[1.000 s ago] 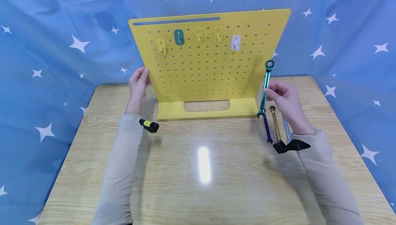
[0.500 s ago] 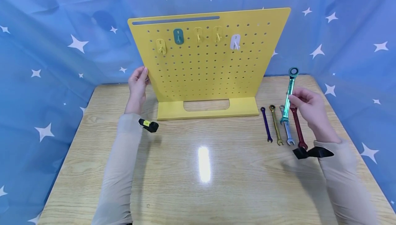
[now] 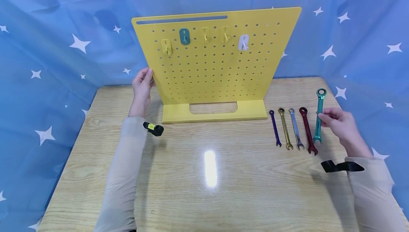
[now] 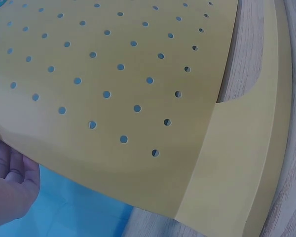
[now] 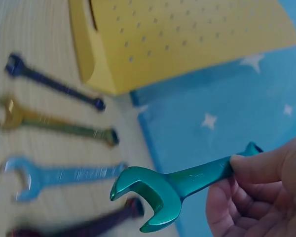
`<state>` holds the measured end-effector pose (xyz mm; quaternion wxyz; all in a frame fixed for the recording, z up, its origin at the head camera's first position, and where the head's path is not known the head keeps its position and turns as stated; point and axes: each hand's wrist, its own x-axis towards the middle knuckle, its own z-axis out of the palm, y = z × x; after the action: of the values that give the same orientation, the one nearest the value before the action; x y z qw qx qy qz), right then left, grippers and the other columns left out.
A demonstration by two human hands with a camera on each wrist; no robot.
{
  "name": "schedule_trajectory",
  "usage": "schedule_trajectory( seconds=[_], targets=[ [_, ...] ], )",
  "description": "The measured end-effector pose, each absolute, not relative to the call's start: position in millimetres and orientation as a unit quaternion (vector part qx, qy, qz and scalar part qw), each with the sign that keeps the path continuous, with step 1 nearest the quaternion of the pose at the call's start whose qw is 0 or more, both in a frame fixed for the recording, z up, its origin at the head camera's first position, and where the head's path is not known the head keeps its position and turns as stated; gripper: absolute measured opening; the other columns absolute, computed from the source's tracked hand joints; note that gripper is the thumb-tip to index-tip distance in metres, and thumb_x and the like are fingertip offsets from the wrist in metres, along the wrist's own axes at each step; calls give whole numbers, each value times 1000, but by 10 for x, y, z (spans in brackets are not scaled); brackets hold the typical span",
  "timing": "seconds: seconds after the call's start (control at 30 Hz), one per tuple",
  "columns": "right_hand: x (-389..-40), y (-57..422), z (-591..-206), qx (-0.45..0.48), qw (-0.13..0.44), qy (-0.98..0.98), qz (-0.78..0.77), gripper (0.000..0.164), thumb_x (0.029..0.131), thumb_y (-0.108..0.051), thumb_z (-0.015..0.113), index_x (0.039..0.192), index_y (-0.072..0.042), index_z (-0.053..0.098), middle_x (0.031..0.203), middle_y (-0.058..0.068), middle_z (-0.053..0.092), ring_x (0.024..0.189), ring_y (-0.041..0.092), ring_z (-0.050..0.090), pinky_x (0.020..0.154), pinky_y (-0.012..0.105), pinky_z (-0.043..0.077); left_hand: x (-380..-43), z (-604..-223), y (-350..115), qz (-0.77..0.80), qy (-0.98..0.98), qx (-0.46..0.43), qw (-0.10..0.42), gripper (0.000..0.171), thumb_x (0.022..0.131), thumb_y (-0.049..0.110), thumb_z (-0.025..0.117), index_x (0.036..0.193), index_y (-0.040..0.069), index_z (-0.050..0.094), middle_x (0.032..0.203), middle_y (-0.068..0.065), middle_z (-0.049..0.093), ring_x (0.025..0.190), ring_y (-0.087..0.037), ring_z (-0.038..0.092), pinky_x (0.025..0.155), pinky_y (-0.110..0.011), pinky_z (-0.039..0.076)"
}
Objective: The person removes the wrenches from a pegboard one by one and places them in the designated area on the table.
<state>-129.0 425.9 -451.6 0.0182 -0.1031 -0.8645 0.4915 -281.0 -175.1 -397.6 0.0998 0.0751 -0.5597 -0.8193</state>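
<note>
A yellow pegboard (image 3: 211,68) stands upright on its base at the back of the table. My left hand (image 3: 142,87) grips its left edge, thumb on the front face; in the left wrist view the fingers (image 4: 15,168) reach behind the board. Between thumb and fingers, my right hand (image 3: 341,127) pinches a green combination wrench (image 3: 318,115) by its middle, ring end up and away. Its open end (image 5: 158,197) shows large in the right wrist view. Left of it lie a red wrench (image 3: 308,131), a silver wrench (image 3: 296,129), a gold wrench (image 3: 285,128) and a purple wrench (image 3: 275,128).
Along the pegboard's upper part sit yellow hooks (image 3: 166,48), a teal hook (image 3: 184,37) and a white hook (image 3: 243,43). A blue cloth with white stars (image 3: 76,8) hangs behind and beside the wooden table (image 3: 179,189).
My right hand has carried the green wrench from the pegboard's right edge rightward and down, past the row of wrenches. The left hand has kept its grip on the board.
</note>
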Motion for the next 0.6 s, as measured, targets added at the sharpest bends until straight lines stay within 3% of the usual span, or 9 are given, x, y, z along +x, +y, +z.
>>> schedule_trajectory(
  seconds=[0.13,0.2,0.33,0.5,0.6],
  targets=[
    [-1320,4613,-4849,-111,-5,-870,480,26,94,-34,56,105,-11,61,86,-11,60,71,3,59,62,18,51,-2813,-3974,-1743,-822,-555,76,99,7,90,14,62,86,12,67,79,0,63,73,-11,58,67,-25,44],
    [-1285,4612,-4829,-106,-20,-877,468,29,94,-35,55,106,-9,59,85,-14,59,71,1,59,62,18,51,-2815,-3969,-1739,-825,-550,79,100,7,90,13,62,85,12,67,78,1,63,72,-11,58,67,-25,44],
    [-1189,4424,-4596,-105,-49,-880,460,33,97,-25,51,111,6,52,80,-16,57,68,1,59,61,22,51,-2821,-3960,-1732,-826,-547,87,102,8,90,12,62,84,13,67,78,1,64,70,-10,58,67,-26,43],
    [-1143,4383,-4531,-122,-83,-874,464,32,98,-19,49,111,11,52,75,-18,57,66,0,58,60,20,51,-2820,-3953,-1727,-822,-553,95,99,7,90,13,63,84,13,67,79,1,64,71,-11,59,67,-25,44],
    [-1160,4459,-4611,-122,-104,-867,471,28,97,-22,52,107,4,56,75,-17,58,67,-1,58,61,21,52,-2818,-3949,-1727,-823,-551,94,101,7,90,13,63,84,13,67,79,1,64,71,-11,58,67,-24,43]
  ],
)
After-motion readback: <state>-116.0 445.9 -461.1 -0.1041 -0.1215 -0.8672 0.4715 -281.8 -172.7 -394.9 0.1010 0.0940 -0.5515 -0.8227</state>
